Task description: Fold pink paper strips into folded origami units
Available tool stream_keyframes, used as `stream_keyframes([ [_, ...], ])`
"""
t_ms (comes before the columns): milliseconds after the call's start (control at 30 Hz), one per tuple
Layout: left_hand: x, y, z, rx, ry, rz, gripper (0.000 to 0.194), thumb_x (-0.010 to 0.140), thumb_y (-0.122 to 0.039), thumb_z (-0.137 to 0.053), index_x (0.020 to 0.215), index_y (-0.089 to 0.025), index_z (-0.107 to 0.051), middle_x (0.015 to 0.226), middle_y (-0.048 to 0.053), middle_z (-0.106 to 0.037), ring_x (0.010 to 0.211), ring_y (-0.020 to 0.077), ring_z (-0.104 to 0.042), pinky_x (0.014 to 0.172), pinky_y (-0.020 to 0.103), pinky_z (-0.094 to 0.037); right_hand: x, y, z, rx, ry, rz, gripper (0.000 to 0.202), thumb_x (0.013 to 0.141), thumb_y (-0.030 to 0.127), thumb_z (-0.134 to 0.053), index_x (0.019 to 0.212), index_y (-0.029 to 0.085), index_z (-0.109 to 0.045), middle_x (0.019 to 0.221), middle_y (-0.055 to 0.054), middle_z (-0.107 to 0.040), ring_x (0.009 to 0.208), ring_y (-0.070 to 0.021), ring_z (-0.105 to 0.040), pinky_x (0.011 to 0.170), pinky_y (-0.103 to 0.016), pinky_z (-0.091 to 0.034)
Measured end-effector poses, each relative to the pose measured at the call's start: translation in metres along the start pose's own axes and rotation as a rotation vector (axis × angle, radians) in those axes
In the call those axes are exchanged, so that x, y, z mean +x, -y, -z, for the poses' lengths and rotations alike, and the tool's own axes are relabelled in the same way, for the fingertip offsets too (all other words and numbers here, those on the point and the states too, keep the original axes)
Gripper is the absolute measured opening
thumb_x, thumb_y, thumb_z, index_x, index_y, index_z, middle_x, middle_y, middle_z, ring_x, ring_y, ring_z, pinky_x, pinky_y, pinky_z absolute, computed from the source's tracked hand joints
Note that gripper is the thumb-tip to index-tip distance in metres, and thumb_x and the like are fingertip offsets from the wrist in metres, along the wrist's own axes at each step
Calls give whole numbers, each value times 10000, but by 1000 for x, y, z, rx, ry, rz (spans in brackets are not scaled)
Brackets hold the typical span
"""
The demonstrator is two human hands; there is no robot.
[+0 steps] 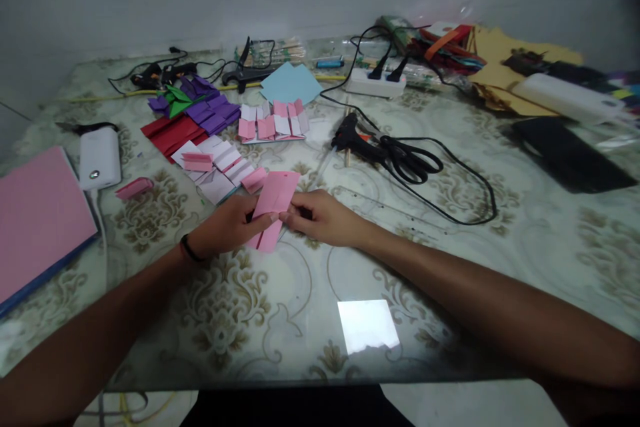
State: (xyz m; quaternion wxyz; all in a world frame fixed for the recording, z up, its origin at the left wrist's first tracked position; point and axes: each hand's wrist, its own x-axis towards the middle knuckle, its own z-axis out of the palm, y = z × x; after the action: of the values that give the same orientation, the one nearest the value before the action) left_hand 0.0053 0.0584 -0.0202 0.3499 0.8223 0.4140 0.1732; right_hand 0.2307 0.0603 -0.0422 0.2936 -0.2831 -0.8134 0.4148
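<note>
A strip of folded pink paper (278, 192) is held between both hands above the patterned table. My left hand (231, 221) pinches it from the left with the thumb on top. From the right, my right hand (323, 217) grips its edge, thumb and fingertips pressed together at the paper's middle. The paper's lower part shows below the thumbs, and the fingers behind it are hidden. Just beyond my left hand lie white and pink folded paper pieces (220, 163). A small folded pink piece (135, 188) lies farther left.
A glue gun (357, 140) with a coiled black cord rests beyond my right hand. Behind it is a white power strip (376, 83). On the left are a white power bank (100, 159) and a pink paper stack (43, 220). A black phone-like slab (573, 155) lies right.
</note>
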Motion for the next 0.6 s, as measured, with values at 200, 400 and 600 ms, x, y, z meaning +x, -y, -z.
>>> stream_keyframes([
  [200,0,1,0,10,2,6,400,934,-404,-540,637,-178,-397,583,-52,-347,551,93,-320,503,237,-221,0,-2,-1,1,-1,-4,262,992,341,-523,812,152,-554,614,62,-392,550,-77,-339,548,-187,-294],
  [400,0,-1,1,21,-2,2,398,937,-406,-532,640,-176,-401,587,-52,-345,559,94,-319,507,236,-214,0,-1,-1,22,-15,-5,254,981,323,-534,796,151,-562,602,61,-418,536,-74,-349,536,-185,-305],
  [600,0,-2,1,20,4,2,394,946,-409,-518,646,-173,-421,581,-48,-336,558,96,-315,503,239,-211,0,-2,-2,23,-22,8,231,973,298,-545,799,148,-564,601,65,-409,532,-70,-345,535,-181,-298],
])
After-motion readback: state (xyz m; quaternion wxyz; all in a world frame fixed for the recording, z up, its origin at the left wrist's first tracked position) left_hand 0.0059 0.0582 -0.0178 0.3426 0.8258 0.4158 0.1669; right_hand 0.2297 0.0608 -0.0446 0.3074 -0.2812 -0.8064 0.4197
